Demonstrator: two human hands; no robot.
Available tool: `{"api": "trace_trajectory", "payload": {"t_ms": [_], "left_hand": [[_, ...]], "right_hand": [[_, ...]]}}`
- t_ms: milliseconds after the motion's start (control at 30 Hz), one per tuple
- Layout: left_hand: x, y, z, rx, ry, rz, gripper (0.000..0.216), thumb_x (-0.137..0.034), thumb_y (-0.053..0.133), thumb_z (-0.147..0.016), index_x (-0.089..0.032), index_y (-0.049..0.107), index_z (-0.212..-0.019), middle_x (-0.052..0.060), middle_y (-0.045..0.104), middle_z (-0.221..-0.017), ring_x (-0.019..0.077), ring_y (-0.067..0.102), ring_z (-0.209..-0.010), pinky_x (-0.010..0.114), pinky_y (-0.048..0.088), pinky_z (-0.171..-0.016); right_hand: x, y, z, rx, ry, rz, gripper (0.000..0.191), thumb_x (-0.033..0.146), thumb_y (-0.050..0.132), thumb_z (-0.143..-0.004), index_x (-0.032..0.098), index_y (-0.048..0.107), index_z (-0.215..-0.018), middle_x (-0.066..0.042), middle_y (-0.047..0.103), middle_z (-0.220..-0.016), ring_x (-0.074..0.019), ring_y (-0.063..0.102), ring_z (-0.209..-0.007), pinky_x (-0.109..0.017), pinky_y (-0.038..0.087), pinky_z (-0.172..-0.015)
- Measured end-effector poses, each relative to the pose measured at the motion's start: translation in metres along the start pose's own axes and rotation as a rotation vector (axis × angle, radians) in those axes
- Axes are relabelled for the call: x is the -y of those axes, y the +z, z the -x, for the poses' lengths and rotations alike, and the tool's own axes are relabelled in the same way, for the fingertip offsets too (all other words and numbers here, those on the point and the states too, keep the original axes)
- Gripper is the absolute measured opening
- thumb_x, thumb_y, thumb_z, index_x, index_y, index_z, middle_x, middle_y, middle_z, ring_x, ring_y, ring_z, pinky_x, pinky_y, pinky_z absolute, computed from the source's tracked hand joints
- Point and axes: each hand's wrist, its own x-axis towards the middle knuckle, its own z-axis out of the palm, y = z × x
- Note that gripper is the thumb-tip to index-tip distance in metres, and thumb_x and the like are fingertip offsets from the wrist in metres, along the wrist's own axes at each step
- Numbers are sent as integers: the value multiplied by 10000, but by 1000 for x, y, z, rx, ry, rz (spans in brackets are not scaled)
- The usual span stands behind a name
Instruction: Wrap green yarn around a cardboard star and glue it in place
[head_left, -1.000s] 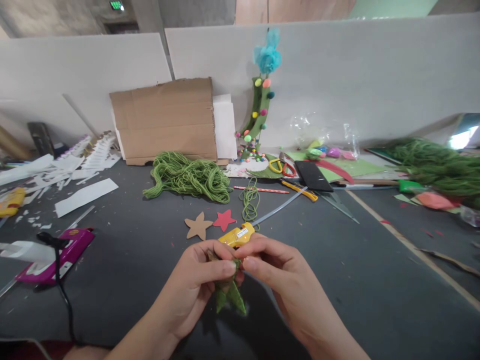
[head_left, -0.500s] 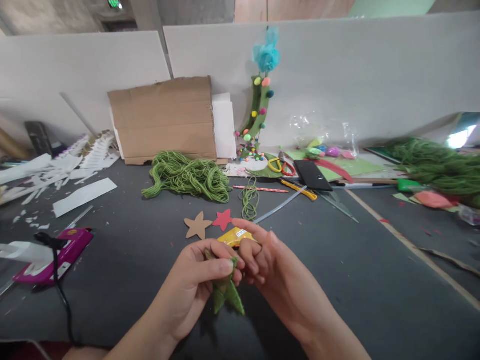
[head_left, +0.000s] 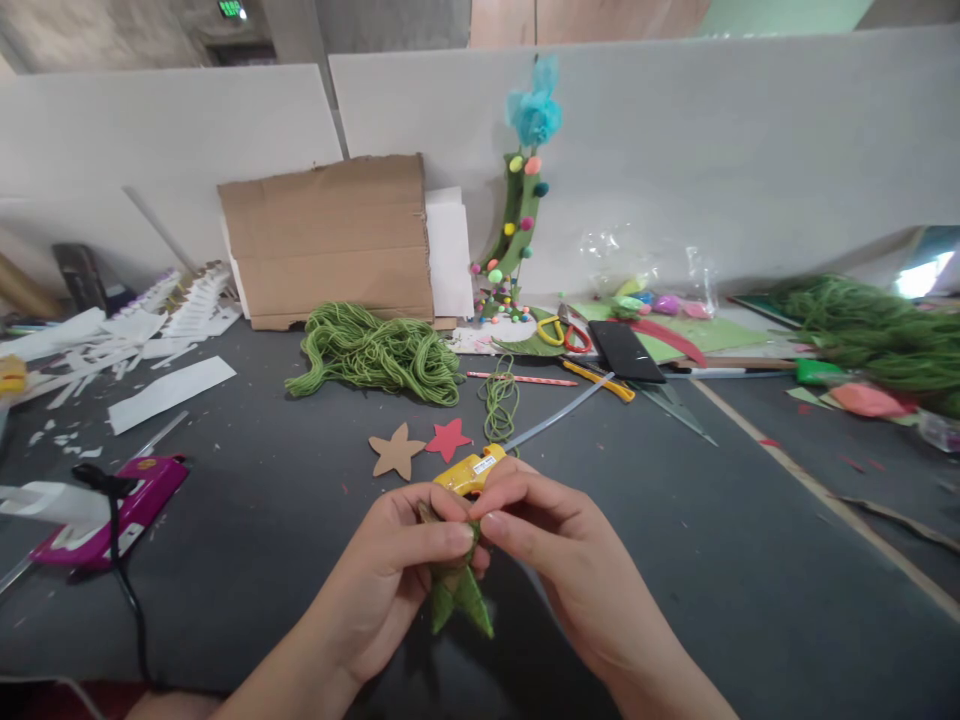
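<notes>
My left hand [head_left: 401, 555] is closed on a cardboard star wrapped in green yarn [head_left: 463, 600], thumb on the near side. Two green points of the star hang below the fingers; a bare brown part shows near the top, and the rest is hidden by the hand. My right hand [head_left: 551, 530] pinches green yarn at the star's right edge with thumb and index finger, and both hands' fingertips meet there. Just beyond lies a yellow glue gun [head_left: 469, 472], partly covered by my right hand. A plain cardboard star [head_left: 396, 453] and a red star [head_left: 448, 439] lie flat behind it.
A heap of green yarn [head_left: 375, 355] sits before a cardboard sheet [head_left: 330, 245]. Farther right are a small yarn coil [head_left: 500, 400], a pencil [head_left: 523, 379], scissors [head_left: 564, 333], a cutter [head_left: 600, 380] and a black phone [head_left: 625, 350]. A magenta device [head_left: 150, 490] with a cable lies left.
My right hand's index finger, stretched out before, has come down. Thumb and index now pinch at the star's edge. My left hand keeps its hold, nearly still.
</notes>
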Motion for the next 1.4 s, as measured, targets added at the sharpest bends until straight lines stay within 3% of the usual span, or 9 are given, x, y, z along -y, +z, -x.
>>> {"api": "trace_trajectory", "payload": {"t_ms": [133, 267, 400, 567, 700, 867, 1067, 1233, 1400], "left_hand": [[-1, 0, 0, 17, 26, -14, 83, -62, 672, -641, -124, 629, -608, 30, 676, -667, 87, 602, -555, 159, 454, -548], [-1, -2, 1, 18, 23, -17, 86, -63, 675, -633, -124, 624, -602, 26, 667, -665, 90, 598, -560, 166, 454, -549], [-2, -3, -1, 14, 30, -7, 81, -67, 674, -635, -127, 628, -605, 27, 669, -678, 91, 597, -563, 172, 456, -558], [-2, -2, -3, 8, 31, 10, 87, -56, 657, -646, -123, 630, -599, 30, 676, -682, 77, 592, -552, 160, 454, -560], [1, -4, -3, 39, -13, 21, 70, -69, 669, -627, -123, 632, -603, 29, 672, -649, 86, 593, -542, 166, 455, -546], [4, -5, -3, 82, -80, 76, 56, -80, 675, -585, -115, 633, -601, 23, 639, -536, 92, 577, -487, 173, 451, -512], [5, -5, -3, 133, -148, 84, 35, -69, 651, -592, -89, 624, -581, 36, 638, -544, 75, 558, -463, 160, 446, -486], [5, -4, -2, 173, -126, 115, 77, -85, 672, -601, -83, 650, -674, 53, 663, -634, 74, 558, -497, 169, 451, -519], [4, -4, -1, 86, -92, 95, 45, -95, 670, -624, -98, 624, -622, 37, 639, -546, 83, 573, -494, 148, 440, -508]], "right_hand": [[-2, -2, 0, -58, 38, -151, 182, 284, 654, -748, 231, 642, -922, 24, 581, -767, -111, 539, -659, -240, 429, -608], [-1, -4, -2, -138, 43, -38, 117, 234, 713, -690, 192, 604, -688, 47, 564, -619, -95, 498, -598, -216, 386, -584], [1, -7, -3, -206, 47, 111, 171, 300, 693, -719, 169, 616, -641, 30, 583, -574, -85, 472, -532, -215, 360, -544], [2, -9, -1, -292, -35, 260, 398, 353, 586, -805, 160, 512, -465, 52, 440, -447, -63, 362, -445, -201, 283, -446], [2, -8, -1, -125, -59, 162, 45, 216, 679, -738, 190, 667, -704, 36, 566, -688, -75, 527, -620, -189, 413, -592], [0, -5, -1, 150, 25, -62, 62, 154, 650, -763, 195, 693, -780, 32, 537, -750, -87, 606, -580, -225, 490, -572], [-2, -4, 0, 169, 25, -29, 37, 189, 668, -756, 176, 662, -722, 29, 498, -763, -87, 595, -547, -232, 493, -527], [-5, -4, -1, 97, -12, -89, 215, 357, 582, -821, 174, 692, -795, -13, 566, -756, -109, 551, -639, -243, 473, -622], [-4, -3, -1, 109, -4, -93, 57, 202, 673, -746, 215, 646, -794, 22, 536, -788, -99, 563, -615, -238, 472, -577]]}}
